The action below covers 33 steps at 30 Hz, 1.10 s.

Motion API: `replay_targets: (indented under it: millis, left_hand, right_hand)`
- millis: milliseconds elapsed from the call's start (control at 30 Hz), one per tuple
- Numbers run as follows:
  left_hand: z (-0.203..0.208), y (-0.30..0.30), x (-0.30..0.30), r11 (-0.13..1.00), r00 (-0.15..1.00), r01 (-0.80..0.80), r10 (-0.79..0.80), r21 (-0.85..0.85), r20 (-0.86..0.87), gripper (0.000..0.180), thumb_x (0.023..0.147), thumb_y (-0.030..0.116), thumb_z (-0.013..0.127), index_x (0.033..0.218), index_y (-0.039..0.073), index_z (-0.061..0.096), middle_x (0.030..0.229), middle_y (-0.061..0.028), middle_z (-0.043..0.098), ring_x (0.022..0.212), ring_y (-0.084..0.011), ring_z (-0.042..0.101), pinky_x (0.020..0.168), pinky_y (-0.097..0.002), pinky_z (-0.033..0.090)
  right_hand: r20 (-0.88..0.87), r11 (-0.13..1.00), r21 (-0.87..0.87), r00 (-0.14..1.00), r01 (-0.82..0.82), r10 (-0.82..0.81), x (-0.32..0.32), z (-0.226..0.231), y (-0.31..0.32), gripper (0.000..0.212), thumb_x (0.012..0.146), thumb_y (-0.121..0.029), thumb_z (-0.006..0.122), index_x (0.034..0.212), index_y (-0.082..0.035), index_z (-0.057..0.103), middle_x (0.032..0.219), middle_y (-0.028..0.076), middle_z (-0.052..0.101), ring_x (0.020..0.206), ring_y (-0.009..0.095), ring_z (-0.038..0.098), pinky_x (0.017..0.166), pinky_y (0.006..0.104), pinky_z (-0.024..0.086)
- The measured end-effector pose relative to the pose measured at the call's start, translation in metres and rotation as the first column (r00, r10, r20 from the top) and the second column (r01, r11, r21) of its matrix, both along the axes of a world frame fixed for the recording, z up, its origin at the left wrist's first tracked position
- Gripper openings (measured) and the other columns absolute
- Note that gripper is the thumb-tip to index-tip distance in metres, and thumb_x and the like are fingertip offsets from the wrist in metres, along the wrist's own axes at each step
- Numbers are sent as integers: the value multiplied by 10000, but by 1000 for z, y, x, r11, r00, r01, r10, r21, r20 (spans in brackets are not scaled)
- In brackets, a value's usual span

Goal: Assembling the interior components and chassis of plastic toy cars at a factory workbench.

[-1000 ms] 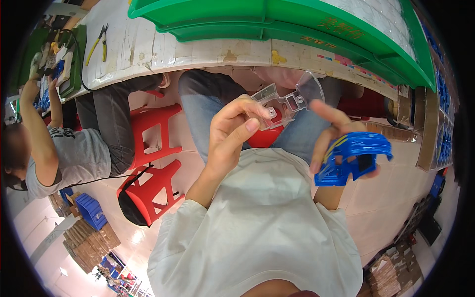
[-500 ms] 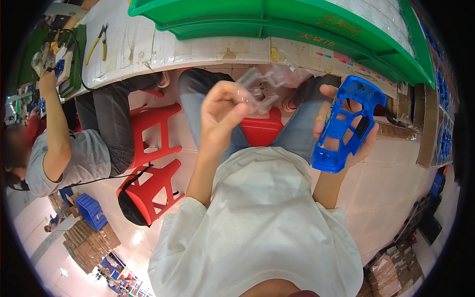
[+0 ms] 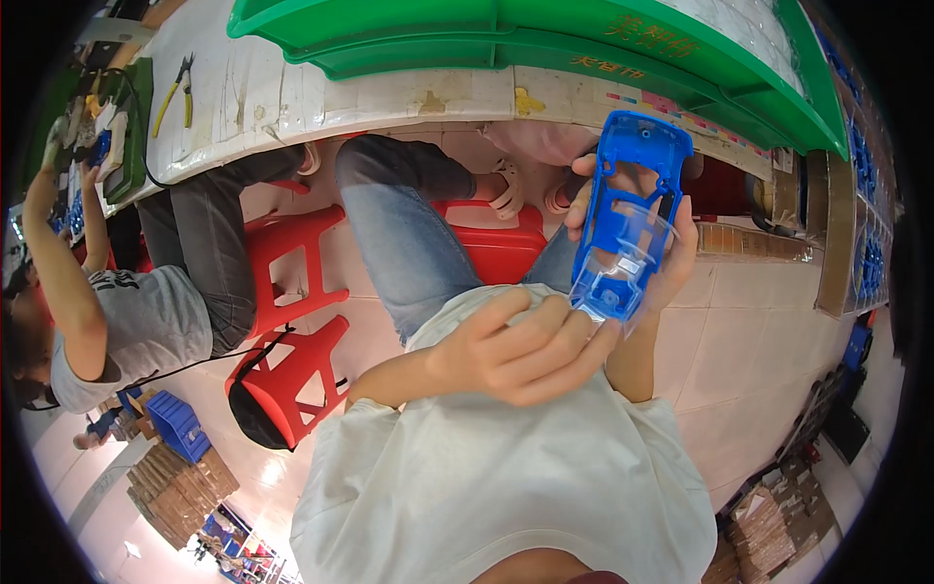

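Note:
A blue plastic toy car body shell [image 3: 637, 146] is held in my right hand [image 3: 673, 258], its hollow inside facing up and its long sides between thumb and fingers. Over its near half lies a clear plastic window piece [image 3: 634, 238], partly inside the shell. My left hand [image 3: 530, 348] has its fingers bent together at the near end of the window piece and grips it there. The fingertips are partly hidden, and I cannot tell whether the clear piece is seated.
Green trays [image 3: 409, 49] stand on the worktable [image 3: 321, 107] ahead, with yellow-handled pliers [image 3: 175, 95] at its left. Red stools [image 3: 292, 380] stand on the floor at left, where a co-worker [image 3: 146, 302] sits. Cardboard [image 3: 842, 234] and blue parts are at right.
My left hand has brought the clear window piece right and nearer, onto the blue shell. My right hand has moved the shell slightly left and turned it more upright in view.

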<state>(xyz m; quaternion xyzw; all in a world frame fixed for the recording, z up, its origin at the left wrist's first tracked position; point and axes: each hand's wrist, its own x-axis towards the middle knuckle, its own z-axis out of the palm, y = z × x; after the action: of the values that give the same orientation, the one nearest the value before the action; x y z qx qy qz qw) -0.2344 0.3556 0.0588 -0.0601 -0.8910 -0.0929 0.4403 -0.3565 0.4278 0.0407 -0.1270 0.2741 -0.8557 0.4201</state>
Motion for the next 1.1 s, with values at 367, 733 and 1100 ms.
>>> replay_targets:
  millis: [367, 733, 1100]
  left_hand:
    - [11, -7, -3, 978, 943, 160, -191, 133, 273, 319, 572, 102, 626, 890, 92, 634, 790, 12, 541, 741, -119, 494, 655, -257, 371]
    - [13, -17, -1, 949, 956, 190, -237, 251, 172, 334, 478, 173, 670, 809, 125, 656, 728, 29, 523, 701, -127, 470, 643, -275, 359]
    - [9, -21, -8, 991, 990, 104, -111, 87, 83, 420, 411, 211, 581, 818, 150, 666, 714, 54, 493, 672, -112, 434, 587, -256, 321]
  right_hand:
    - [-31, 998, 59, 999, 37, -35, 1, 0, 3, 618, 853, -485, 274, 1172, 35, 377, 1119, 244, 466, 772, 249, 583, 614, 289, 493]
    - [-49, 998, 56, 998, 40, -37, -1, -1, 3, 615, 853, -475, 288, 1178, 40, 375, 1124, 250, 464, 794, 254, 583, 636, 294, 498]
    - [-36, 996, 87, 999, 33, -30, 3, 2, 1, 612, 847, -471, 321, 1181, 41, 360, 1125, 246, 462, 793, 239, 586, 638, 293, 508]
